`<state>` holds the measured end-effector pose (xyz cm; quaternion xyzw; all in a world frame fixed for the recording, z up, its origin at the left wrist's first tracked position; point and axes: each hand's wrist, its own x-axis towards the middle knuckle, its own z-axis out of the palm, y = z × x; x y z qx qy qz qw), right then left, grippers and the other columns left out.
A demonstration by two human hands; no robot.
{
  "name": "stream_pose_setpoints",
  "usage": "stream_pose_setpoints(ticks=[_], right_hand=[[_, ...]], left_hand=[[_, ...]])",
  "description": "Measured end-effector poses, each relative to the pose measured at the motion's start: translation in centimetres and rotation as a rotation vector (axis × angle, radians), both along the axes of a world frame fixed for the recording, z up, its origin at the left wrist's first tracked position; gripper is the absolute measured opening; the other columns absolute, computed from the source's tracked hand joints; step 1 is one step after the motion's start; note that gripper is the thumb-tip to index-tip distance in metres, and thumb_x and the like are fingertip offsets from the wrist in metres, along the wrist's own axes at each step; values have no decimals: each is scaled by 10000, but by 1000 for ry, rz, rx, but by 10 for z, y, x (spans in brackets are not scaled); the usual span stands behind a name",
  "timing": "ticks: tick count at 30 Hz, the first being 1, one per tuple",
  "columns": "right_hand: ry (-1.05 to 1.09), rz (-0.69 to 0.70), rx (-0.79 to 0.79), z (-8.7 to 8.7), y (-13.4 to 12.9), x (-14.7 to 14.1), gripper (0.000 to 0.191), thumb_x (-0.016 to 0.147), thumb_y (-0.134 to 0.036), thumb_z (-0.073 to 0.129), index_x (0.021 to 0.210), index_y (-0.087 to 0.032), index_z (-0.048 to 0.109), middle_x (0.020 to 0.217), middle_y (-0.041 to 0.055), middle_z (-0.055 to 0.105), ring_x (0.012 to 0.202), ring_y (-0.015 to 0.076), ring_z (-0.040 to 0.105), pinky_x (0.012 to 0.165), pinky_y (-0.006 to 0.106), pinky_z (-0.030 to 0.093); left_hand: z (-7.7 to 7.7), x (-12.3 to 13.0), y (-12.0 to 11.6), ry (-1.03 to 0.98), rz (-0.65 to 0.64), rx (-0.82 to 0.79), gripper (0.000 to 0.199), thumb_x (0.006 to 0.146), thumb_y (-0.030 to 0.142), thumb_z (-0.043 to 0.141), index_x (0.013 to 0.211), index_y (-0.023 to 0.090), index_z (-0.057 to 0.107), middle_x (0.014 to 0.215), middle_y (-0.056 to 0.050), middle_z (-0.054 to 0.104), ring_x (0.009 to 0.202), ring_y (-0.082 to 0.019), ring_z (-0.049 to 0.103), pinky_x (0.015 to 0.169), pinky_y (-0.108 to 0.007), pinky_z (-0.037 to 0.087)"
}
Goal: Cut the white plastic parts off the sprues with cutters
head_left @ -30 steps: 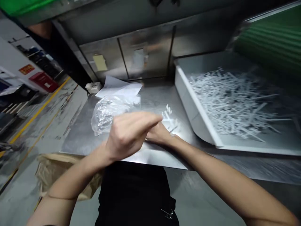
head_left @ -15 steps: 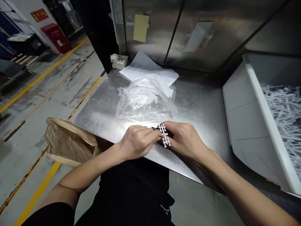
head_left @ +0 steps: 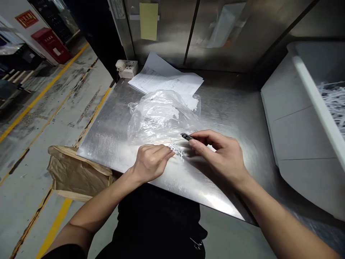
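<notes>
My left hand (head_left: 151, 162) is closed in a pinch over the metal table, holding a small white plastic branched piece (head_left: 178, 151), like a moulded sprue with short crossbars. The piece sticks out to the right of the fingertips. To its right, my right hand (head_left: 221, 153) grips a small dark tool (head_left: 186, 136) that looks like a nail clipper, between thumb and forefinger. The tool's tip points left and sits slightly above the white piece, apart from it. A crumpled clear plastic bag (head_left: 159, 115) with white contents lies just beyond both hands.
Printed papers (head_left: 164, 77) and a white power socket (head_left: 127, 69) lie at the table's back. A grey bin (head_left: 293, 118) holding many white plastic pieces stands at right. Left of the table edge is an open brown bag (head_left: 78, 176). Metal panels (head_left: 167, 50) rise behind.
My hands have moved apart: the right hand has drawn the dark tool up and away from the white piece. The left hand has tilted the piece lower, near the table. The view has shifted slightly.
</notes>
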<state>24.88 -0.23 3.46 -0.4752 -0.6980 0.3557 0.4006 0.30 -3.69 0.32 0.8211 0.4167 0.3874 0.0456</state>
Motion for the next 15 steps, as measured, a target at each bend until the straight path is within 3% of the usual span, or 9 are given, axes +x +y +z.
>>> stream_pose_setpoints(ticks=[6,15], right_hand=[[-32,86,16,-6,-4,-5,87,1050,-335,799,1065,-252,821,806,-3,765,673,180,700,615,328,560],[-38,119,77,-5,-6,-3,65,1071,-290,775,1096,-238,804,875,14,804,729,187,738,633,326,565]], left_hand=[[2,2,1,34,-66,-42,287,1132,169,622,847,193,653,692,20,672,585,-116,592,591,-292,458],[2,2,2,60,-109,-68,268,1142,180,614,878,184,661,703,15,647,604,-127,566,612,-303,448]])
